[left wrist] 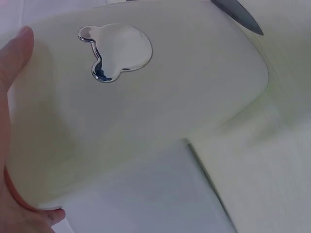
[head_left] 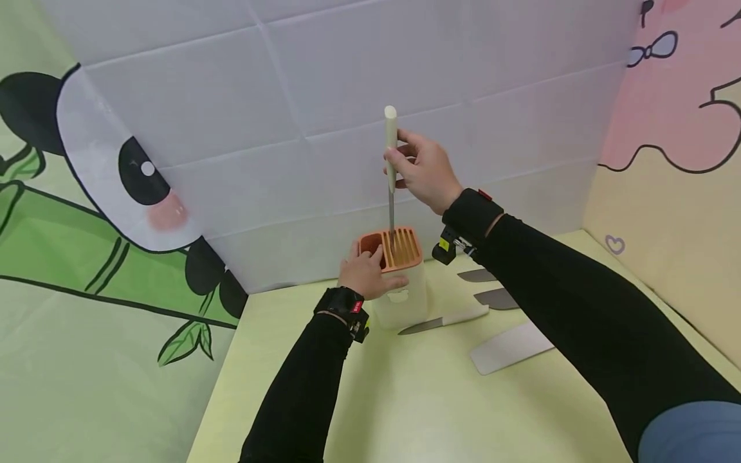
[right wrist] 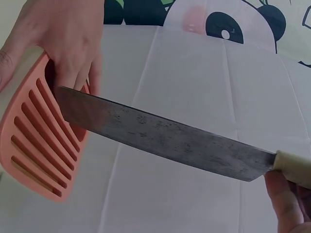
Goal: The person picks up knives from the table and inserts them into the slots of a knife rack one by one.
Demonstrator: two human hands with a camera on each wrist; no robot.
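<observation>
A white knife block (head_left: pixel 408 299) with an orange slotted top (right wrist: pixel 29 141) stands on the table near the back wall. My left hand (head_left: pixel 366 273) grips its left side, fingers over the rim into the wide compartment and thumb across the front. A shiny bear-shaped emblem (left wrist: pixel 129 48) shows on that front in the left wrist view. With my right hand (head_left: pixel 429 170) I hold a knife (right wrist: pixel 165 133) by its cream handle (head_left: pixel 391 128), blade pointing down. In the right wrist view, the squared tip overlaps the edge of the slotted top beside my left fingers.
A small knife with a white handle (head_left: pixel 463 315) lies right in front of the block. Two dark blades (head_left: pixel 496 299) and a broad cleaver blade (head_left: pixel 509 348) lie to the right, partly behind my right sleeve. A white sheet wall (head_left: pixel 324 180) rises close behind.
</observation>
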